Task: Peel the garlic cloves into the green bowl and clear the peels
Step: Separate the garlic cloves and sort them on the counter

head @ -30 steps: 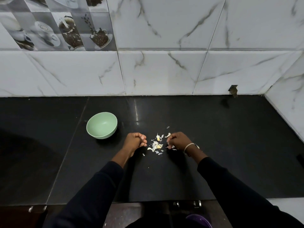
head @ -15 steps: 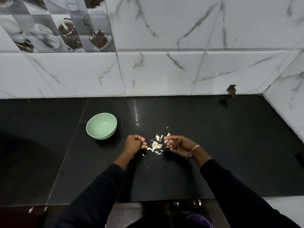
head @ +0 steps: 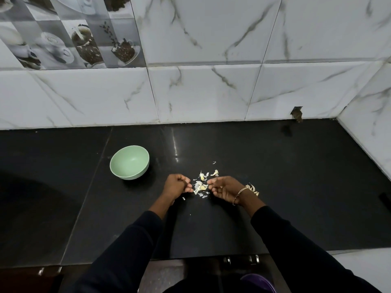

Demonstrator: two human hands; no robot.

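The green bowl (head: pixel 129 162) stands on the black counter (head: pixel 296 187), left of and behind my hands, and looks empty. A small pile of garlic peels and pale clove bits (head: pixel 201 185) lies between my hands. My left hand (head: pixel 176 185) is a closed fist at the pile's left edge; anything inside it is hidden. My right hand (head: pixel 224 189) is turned partly palm-up with curled fingers, its fingertips at the pile's right edge. I cannot tell whether it pinches a piece. A few more peels (head: pixel 253 189) lie just right of my right wrist.
White marble-look tiled walls (head: pixel 211 92) close the counter at the back and on the right. The counter's front edge (head: pixel 211 258) is just below my forearms. A purple object (head: pixel 257 283) shows below that edge. Stray peel flecks (head: pixel 214 162) lie behind the pile.
My right hand has rolled from palm-down to partly palm-up and moved left toward the pile, uncovering peels by its wrist. My left fist has barely moved.
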